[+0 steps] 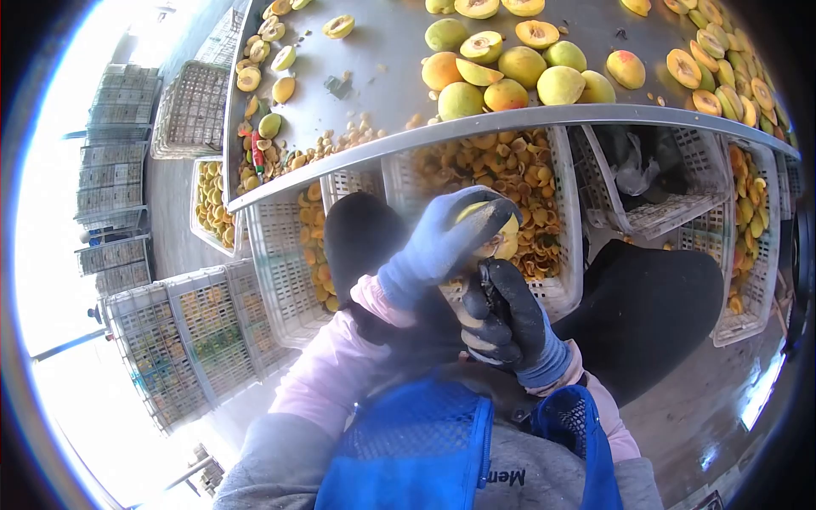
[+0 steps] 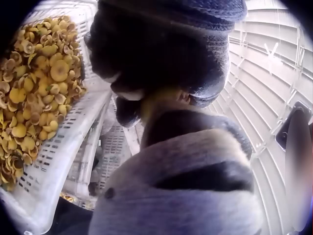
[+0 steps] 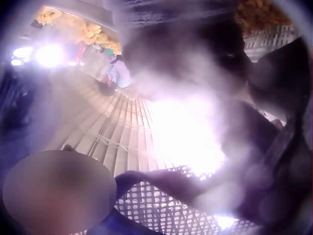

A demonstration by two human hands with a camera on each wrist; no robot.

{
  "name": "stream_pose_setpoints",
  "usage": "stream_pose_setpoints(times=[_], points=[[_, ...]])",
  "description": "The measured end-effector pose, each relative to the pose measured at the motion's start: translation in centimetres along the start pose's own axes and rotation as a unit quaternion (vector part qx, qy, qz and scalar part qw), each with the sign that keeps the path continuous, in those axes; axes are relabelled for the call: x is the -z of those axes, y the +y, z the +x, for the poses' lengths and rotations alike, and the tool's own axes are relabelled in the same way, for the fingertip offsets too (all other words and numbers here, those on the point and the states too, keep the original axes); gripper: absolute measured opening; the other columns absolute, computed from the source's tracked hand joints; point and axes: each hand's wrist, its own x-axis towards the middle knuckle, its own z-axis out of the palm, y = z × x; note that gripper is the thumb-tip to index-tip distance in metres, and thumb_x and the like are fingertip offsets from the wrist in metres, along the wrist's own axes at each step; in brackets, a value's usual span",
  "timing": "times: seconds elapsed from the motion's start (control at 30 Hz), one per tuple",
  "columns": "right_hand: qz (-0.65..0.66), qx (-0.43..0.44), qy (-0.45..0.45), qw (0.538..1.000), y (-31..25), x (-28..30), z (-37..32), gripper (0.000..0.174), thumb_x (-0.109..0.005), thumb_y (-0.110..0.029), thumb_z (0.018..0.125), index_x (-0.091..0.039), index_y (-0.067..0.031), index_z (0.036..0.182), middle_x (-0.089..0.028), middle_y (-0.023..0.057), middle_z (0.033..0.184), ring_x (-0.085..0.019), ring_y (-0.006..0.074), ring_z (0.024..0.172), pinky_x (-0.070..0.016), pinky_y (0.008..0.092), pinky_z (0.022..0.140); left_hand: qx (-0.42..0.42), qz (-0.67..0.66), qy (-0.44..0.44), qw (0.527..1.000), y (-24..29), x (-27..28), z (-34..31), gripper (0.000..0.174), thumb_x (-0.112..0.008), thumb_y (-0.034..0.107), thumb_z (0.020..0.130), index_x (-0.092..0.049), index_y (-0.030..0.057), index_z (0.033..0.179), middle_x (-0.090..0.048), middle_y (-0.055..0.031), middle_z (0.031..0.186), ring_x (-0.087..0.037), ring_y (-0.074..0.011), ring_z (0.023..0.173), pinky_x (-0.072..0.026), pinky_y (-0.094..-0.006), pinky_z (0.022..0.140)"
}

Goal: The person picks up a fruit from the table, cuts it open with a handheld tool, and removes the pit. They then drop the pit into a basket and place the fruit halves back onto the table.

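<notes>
The left hand (image 1: 446, 238) curls round a yellow peach (image 1: 505, 245) near a crate (image 1: 570, 221) of fruit halves (image 1: 540, 225), presumably placed close to catch pieces. The right hand (image 1: 510, 321) is curled just below; whether it grips anything, I cannot tell.

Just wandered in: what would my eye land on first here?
Probably the whole and halved fruits clustered on the metal table at the top of the head view. Just below, a white crate holds orange-yellow pieces. Nearer still, the gloved left hand has a yellow fruit in its grip, beside the right hand.
</notes>
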Motion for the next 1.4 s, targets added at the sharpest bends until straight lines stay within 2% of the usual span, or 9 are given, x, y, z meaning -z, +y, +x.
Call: stream_pose_setpoints(times=[0.27, 0.33, 0.43, 0.67, 0.77, 0.9, 1.03, 1.2, 1.4], points=[[0.195, 0.002, -0.192, 0.962, 0.7, 2.2, 1.4, 0.048, -0.039, -0.049, 0.099, -0.053, -0.006, 0.114, -0.041, 0.0008, 0.06, -0.039, 0.0064, 0.041, -0.0339, 0.0185, 0.034, 0.254, -0.44, 0.127, 0.852, 0.0, -1.7, -1.6, 0.039, -0.054, 0.036, 0.095, -0.061, -0.0019, 0.105, -0.064, -0.0093, 0.087, -0.061, -0.0151, 0.08, -0.0492, -0.0264, 0.073], [0.188, 0.048, -0.24, 0.951, 0.2, 1.9, 1.5, 0.048, -0.038, -0.048, 0.099, -0.053, -0.0039, 0.114, -0.043, 0.0017, 0.063, -0.041, 0.007, 0.043, -0.0357, 0.0192, 0.034, 0.031, -0.021, 0.228, 0.973, -2.1, -2.2, -2.9, 0.043, -0.053, 0.039, 0.095, -0.059, -0.0018, 0.108, -0.064, -0.0098, 0.087, -0.062, -0.0158, 0.081, -0.0503, -0.0257, 0.07], [0.187, 0.007, -0.273, 0.944, -0.7, 4.0, 2.7, 0.05, -0.035, -0.048, 0.1, -0.054, -0.0033, 0.111, -0.045, 0.0021, 0.066, -0.044, 0.0085, 0.046, -0.0362, 0.0215, 0.035, -0.151, 0.221, 0.306, 0.914, -3.7, -2.0, -4.2, 0.046, -0.053, 0.041, 0.093, -0.054, -0.0003, 0.113, -0.062, -0.0116, 0.089, -0.061, -0.018, 0.078, -0.0506, -0.0268, 0.064], [0.158, -0.045, -0.136, 0.977, -0.3, 4.3, 2.7, 0.052, -0.036, -0.051, 0.099, -0.058, -0.0039, 0.1, -0.042, -0.0003, 0.056, -0.039, 0.0089, 0.04, -0.0332, 0.0218, 0.034, 0.005, 0.02, 0.276, 0.961, -1.3, 6.5, -9.7, 0.054, -0.065, 0.013, 0.086, -0.041, -0.003, 0.131, -0.049, -0.0196, 0.128, -0.054, -0.0271, 0.111, -0.0477, -0.0391, 0.092], [0.134, -0.047, -0.122, 0.982, -0.6, 3.8, 2.6, 0.052, -0.036, -0.05, 0.099, -0.058, -0.0036, 0.098, -0.042, 0.0003, 0.057, -0.038, 0.0087, 0.04, -0.0313, 0.0216, 0.033, 0.043, -0.024, 0.433, 0.9, 0.6, 12.9, -11.3, 0.043, -0.042, 0.039, 0.099, -0.057, 0.0014, 0.115, -0.063, -0.0119, 0.1, -0.062, -0.0229, 0.092, -0.0517, -0.0303, 0.082], [0.081, -0.035, -0.058, 0.994, -1.0, 3.3, 2.9, 0.05, -0.038, -0.05, 0.099, -0.059, -0.0051, 0.094, -0.038, -0.0004, 0.053, -0.034, 0.009, 0.038, -0.0291, 0.0215, 0.033, 0.185, 0.663, 0.342, 0.64, 0.9, 18.0, -11.3, 0.033, -0.061, 0.03, 0.091, -0.061, 0.0051, 0.112, -0.058, -0.0151, 0.104, -0.062, -0.024, 0.089, -0.0483, -0.0323, 0.082], [-0.04, -0.016, 0.042, 0.998, -1.4, 2.3, 3.7, 0.048, -0.042, -0.054, 0.096, -0.057, -0.0089, 0.087, -0.035, -0.0022, 0.049, -0.032, 0.0082, 0.036, -0.0269, 0.0217, 0.033, 0.061, 0.389, 0.336, 0.856, 2.6, 10.5, -1.5, 0.02, -0.067, 0.014, 0.087, -0.065, 0.0019, 0.103, -0.065, -0.0095, 0.086, -0.064, -0.0175, 0.077, -0.0502, -0.0288, 0.071], [-0.097, 0.042, 0.202, 0.974, -1.9, 1.8, 3.7, 0.046, -0.042, -0.051, 0.097, -0.058, -0.0093, 0.086, -0.044, -0.0014, 0.053, -0.036, 0.0093, 0.035, -0.0283, 0.0211, 0.032, 0.208, 0.554, 0.047, 0.805, 0.9, 6.8, 11.7, 0.062, -0.066, 0.054, 0.079, -0.057, 0.0035, 0.114, -0.067, -0.0178, 0.097, -0.066, -0.0321, 0.09, -0.0503, -0.0423, 0.079], [-0.15, 0.128, 0.311, 0.93, -2.4, 3.5, 4.0, 0.042, -0.048, -0.054, 0.094, -0.057, -0.013, 0.086, -0.045, -0.0013, 0.054, -0.037, 0.0094, 0.036, -0.0274, 0.0212, 0.032, 0.183, 0.581, -0.047, 0.792, 0.8, 8.8, 15.0, 0.071, -0.073, 0.052, 0.071, -0.052, 0.0025, 0.117, -0.065, -0.0199, 0.106, -0.063, -0.0361, 0.097, -0.0498, -0.0425, 0.084]])
